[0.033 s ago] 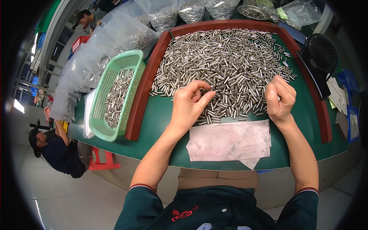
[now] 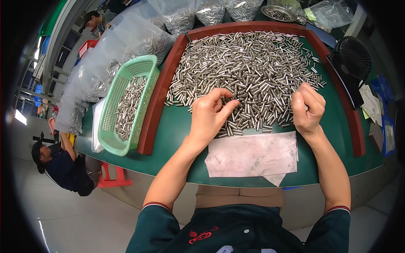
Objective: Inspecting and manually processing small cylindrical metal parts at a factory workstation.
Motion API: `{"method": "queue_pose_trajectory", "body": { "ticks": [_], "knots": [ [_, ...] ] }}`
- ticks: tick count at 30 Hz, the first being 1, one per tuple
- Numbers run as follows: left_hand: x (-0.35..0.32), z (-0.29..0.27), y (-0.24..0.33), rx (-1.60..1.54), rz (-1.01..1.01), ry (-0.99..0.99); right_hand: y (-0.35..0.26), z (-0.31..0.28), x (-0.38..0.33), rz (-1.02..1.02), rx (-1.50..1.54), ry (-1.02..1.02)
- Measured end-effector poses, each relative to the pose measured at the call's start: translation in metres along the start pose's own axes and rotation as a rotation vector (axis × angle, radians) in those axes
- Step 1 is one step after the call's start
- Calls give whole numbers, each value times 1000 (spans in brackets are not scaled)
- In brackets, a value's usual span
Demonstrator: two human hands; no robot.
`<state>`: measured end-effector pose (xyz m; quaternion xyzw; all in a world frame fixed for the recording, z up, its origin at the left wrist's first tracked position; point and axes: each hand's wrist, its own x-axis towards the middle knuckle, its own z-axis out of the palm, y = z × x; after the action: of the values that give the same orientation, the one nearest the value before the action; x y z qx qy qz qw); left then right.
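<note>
A big heap of small shiny metal pins (image 2: 249,67) lies on a green table top inside a red-brown frame (image 2: 158,101). My left hand (image 2: 209,116) rests at the near edge of the heap, thumb and fingertips pinched together on a few pins. My right hand (image 2: 309,107) is curled into a loose fist at the heap's near right edge, with pins held inside the fingers. A creased white paper sheet (image 2: 253,154) lies on the table just in front of both hands.
A light green plastic basket (image 2: 110,126) with pins stands left of the frame. Clear bags of pins (image 2: 126,42) line the left and back. A black fan (image 2: 354,57) and papers sit at right. A person (image 2: 59,164) sits lower left beside a red stool (image 2: 112,175).
</note>
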<state>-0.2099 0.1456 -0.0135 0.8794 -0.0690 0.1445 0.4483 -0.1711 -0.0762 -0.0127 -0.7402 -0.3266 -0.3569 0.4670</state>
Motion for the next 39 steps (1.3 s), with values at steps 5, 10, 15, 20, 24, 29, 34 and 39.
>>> {"method": "queue_pose_trajectory", "body": {
  "ticks": [5, 10, 15, 20, 24, 29, 34, 39],
  "knots": [
    [6, 12, 2, 182, 104, 45, -1, 0, 0, 0, 15, -6],
    [6, 7, 6, -39, 30, 9, -1, -1, 0, -1, 6, -7],
    [8, -12, 4, -1215, -420, -313, 1, -2, 1, 0, -8, 0],
    [6, -14, -10, -1230, -514, -349, 1, -2, 2, -2, -10, -2],
    [4, -15, -11, -1168, -515, -346, 0, -2, 1, 17, -10, -1],
    [1, -16, -9, -1177, -505, -364, -3, -3, 1, 6, -16, 3],
    [-4, -7, 0, -820, -388, -340, 0, -9, 0, 12, 25, 32],
    [-38, 11, 34, -47, 179, -368, -34, -13, 16, 629, 777, 291]
  ]
}}
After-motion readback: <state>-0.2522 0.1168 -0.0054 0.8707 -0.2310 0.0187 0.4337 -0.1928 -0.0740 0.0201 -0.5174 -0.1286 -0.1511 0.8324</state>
